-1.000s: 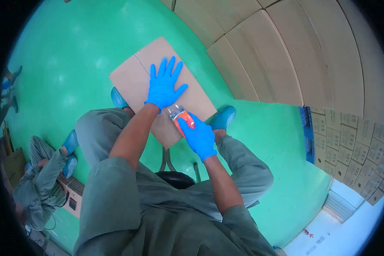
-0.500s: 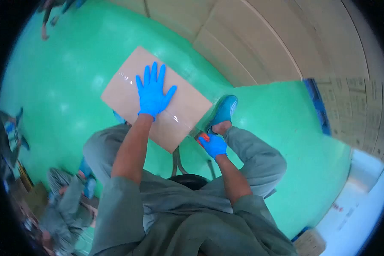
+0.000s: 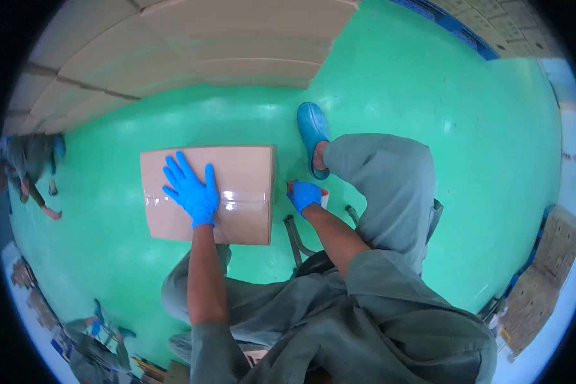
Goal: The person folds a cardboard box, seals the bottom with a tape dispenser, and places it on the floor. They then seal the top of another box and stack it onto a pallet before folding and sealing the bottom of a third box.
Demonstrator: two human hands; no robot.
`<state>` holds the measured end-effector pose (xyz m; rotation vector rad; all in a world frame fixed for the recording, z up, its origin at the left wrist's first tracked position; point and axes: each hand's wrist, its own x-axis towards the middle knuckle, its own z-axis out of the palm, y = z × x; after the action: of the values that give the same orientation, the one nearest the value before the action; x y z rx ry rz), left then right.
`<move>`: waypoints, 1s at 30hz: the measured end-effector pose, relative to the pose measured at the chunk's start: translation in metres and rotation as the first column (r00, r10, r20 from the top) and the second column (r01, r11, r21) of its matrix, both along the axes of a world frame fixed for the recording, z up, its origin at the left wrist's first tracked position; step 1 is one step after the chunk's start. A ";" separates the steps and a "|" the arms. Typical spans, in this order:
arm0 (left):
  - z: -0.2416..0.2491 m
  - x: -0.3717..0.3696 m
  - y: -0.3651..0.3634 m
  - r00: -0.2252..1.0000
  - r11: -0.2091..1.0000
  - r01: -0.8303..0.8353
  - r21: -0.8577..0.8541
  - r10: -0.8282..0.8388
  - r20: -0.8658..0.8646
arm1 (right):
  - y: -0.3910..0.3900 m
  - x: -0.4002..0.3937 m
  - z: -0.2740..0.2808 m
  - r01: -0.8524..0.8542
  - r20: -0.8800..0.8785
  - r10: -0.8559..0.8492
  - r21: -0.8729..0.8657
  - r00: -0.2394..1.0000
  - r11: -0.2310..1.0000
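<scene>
A closed cardboard box (image 3: 243,169) sits in front of me, with a shiny strip of clear tape (image 3: 237,198) across its top. My left hand (image 3: 195,194), in a blue glove, lies flat on the box top with its fingers spread. Just right of the box, apart from its side, my right hand (image 3: 305,196) in a blue glove is closed around a red tape dispenser (image 3: 325,193). Most of the dispenser is hidden by the hand; a red bit and a whitish part show.
Large stacked cartons (image 3: 237,38) line the far side. My foot in a teal clog (image 3: 312,128) is on the green floor (image 3: 390,96). Metal stool legs (image 3: 294,240) stand below my right hand. Other people (image 3: 35,163) are at the left, and cartons on a pallet (image 3: 544,275) at the right.
My view has turned, so the box now appears squarer and farther left. My right hand has moved from the box's near corner to beside its right side. The left hand stays flat on top.
</scene>
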<state>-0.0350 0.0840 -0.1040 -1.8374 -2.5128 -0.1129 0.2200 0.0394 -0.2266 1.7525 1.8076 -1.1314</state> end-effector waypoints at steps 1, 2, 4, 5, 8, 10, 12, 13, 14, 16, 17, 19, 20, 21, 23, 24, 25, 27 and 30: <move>0.001 0.001 0.000 1.000 1.000 -0.007 -0.015 0.007 -0.011 | -0.003 0.003 0.007 0.252 0.016 -0.252 -0.094 0.968 0.963; -0.003 0.000 -0.002 1.000 0.999 0.005 -0.035 -0.006 -0.010 | -0.012 0.001 0.011 0.264 0.022 -0.263 -0.113 0.965 0.958; -0.005 0.001 -0.002 1.000 1.000 -0.004 0.007 0.004 0.021 | -0.022 -0.010 0.022 0.758 -0.152 -0.745 0.059 0.650 0.649; -0.005 0.003 -0.002 1.000 1.000 -0.011 0.008 0.010 0.016 | -0.022 -0.014 0.027 0.754 -0.156 -0.740 0.057 0.654 0.654; 0.001 0.003 0.000 0.997 0.999 -0.039 -0.029 0.037 -0.072 | -0.020 -0.039 0.050 0.924 -0.699 -0.711 -0.217 0.078 0.315; 0.003 0.005 -0.001 1.000 0.999 -0.026 -0.022 0.026 -0.014 | -0.017 -0.041 0.078 0.884 -0.683 -0.727 -0.293 0.073 0.364; 0.005 0.005 -0.002 1.000 1.000 -0.012 -0.002 0.012 -0.011 | -0.025 -0.042 0.052 0.874 -0.655 -0.752 -0.325 0.068 0.361; 0.007 0.007 -0.001 1.000 1.000 -0.024 -0.015 0.024 -0.006 | -0.026 -0.043 0.040 0.880 -0.565 -0.797 -0.243 0.215 0.409; 0.009 0.009 -0.001 0.999 0.999 -0.033 -0.028 0.033 -0.002 | -0.028 -0.043 0.026 0.872 -0.451 -0.822 -0.167 0.347 0.460; 0.009 0.009 0.000 1.000 1.000 -0.017 -0.023 0.017 -0.008 | -0.040 -0.044 -0.018 0.851 -0.363 -0.825 -0.139 0.433 0.507; 0.010 0.009 0.000 1.000 0.999 -0.020 -0.028 0.020 -0.012 | -0.047 -0.044 -0.029 0.815 -0.258 -0.811 -0.123 0.525 0.567; 0.006 0.009 0.000 1.000 1.000 -0.002 -0.012 0.002 -0.021 | -0.054 -0.041 -0.036 0.814 -0.293 -0.824 -0.193 0.485 0.547; 0.007 0.007 0.000 1.000 1.000 -0.006 0.008 0.007 -0.026 | -0.056 -0.039 -0.039 0.796 -0.327 -0.825 -0.257 0.462 0.548; 0.013 0.004 0.002 0.999 1.000 -0.011 0.029 0.011 -0.031 | -0.060 -0.039 -0.046 0.803 -0.340 -0.878 -0.382 0.338 0.458; 0.027 -0.010 0.011 0.999 0.994 -0.007 -0.108 0.013 0.052 | -0.047 -0.039 -0.018 0.756 -0.325 -0.926 -0.554 0.191 0.350; 0.025 -0.026 0.017 0.998 0.998 -0.034 -0.060 0.037 0.047 | -0.038 -0.036 0.017 0.729 -0.304 -0.938 -0.602 0.168 0.326; 0.017 -0.049 0.023 0.990 0.988 -0.143 0.058 0.143 0.013 | -0.040 -0.037 0.022 0.743 -0.392 -0.914 -0.581 0.102 0.332; 0.026 -0.079 0.029 0.961 0.937 -0.273 0.215 0.277 0.013 | -0.035 -0.039 0.032 0.720 -0.475 -0.873 -0.566 0.114 0.402; 0.044 -0.102 0.014 0.765 0.791 -0.603 -0.106 0.610 0.206 | -0.046 -0.042 -0.021 0.654 -0.696 -0.684 -0.415 0.218 0.632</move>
<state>-0.1366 0.0977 -0.0599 -0.9584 -3.1443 -0.2789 0.1785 -0.0068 -0.2476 2.2788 1.2435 -2.7280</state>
